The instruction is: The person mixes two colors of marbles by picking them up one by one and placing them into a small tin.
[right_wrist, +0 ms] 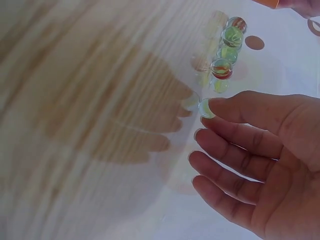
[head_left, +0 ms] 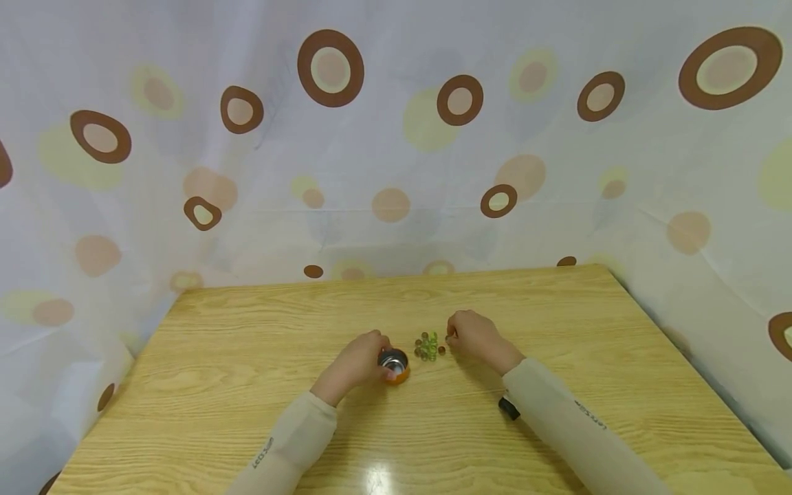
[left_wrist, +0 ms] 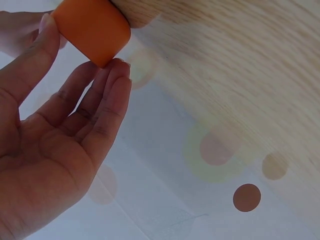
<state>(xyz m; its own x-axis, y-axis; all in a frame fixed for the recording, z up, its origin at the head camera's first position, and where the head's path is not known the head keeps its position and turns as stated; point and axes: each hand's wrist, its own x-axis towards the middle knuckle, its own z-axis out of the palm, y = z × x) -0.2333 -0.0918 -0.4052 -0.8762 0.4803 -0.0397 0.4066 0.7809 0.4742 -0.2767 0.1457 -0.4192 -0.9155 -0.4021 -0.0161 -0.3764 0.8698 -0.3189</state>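
My left hand (head_left: pixel 355 362) grips a small round orange bowl (head_left: pixel 403 375) with a dark rim and a shiny metal inside. Its thumb and fingertips hold opposite sides of the orange wall (left_wrist: pixel 95 30) in the left wrist view. To the right of the bowl lies a loose cluster of glass marbles (head_left: pixel 427 348), some green, some reddish brown. My right hand (head_left: pixel 478 337) is just right of that cluster, low over the table. Between its thumb and index finger it pinches one pale greenish marble (right_wrist: pixel 205 108), close to the tabletop. The thumb covers part of this marble.
Both hands work over a light wood-grain table (head_left: pixel 247 337). Behind and beside it hangs a white cloth (head_left: pixel 383 151) with brown, yellow and peach spots. A small black object (head_left: pixel 509 408) shows at the underside of the right sleeve.
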